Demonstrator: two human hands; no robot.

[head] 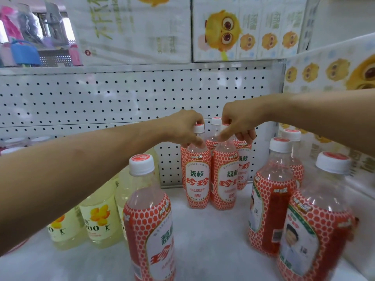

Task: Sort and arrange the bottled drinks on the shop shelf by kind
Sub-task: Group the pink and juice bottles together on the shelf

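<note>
One view only, from a wide-angle camera worn on the person's head. It faces forward and a little downward into the shop shelf (pixel 213 236), roughly square to the perforated back panel (pixel 81 102), whose lines bow towards the frame edges. It sits close in. The forearms enter from the left and right edges, and the left hand (pixel 182 128) and right hand (pixel 237 120) meet near the centre on the back bottles (pixel 197 175). The near bottles (pixel 150 220) loom large, cut by the bottom edge, and cartons (pixel 243 33) fill the top
</note>
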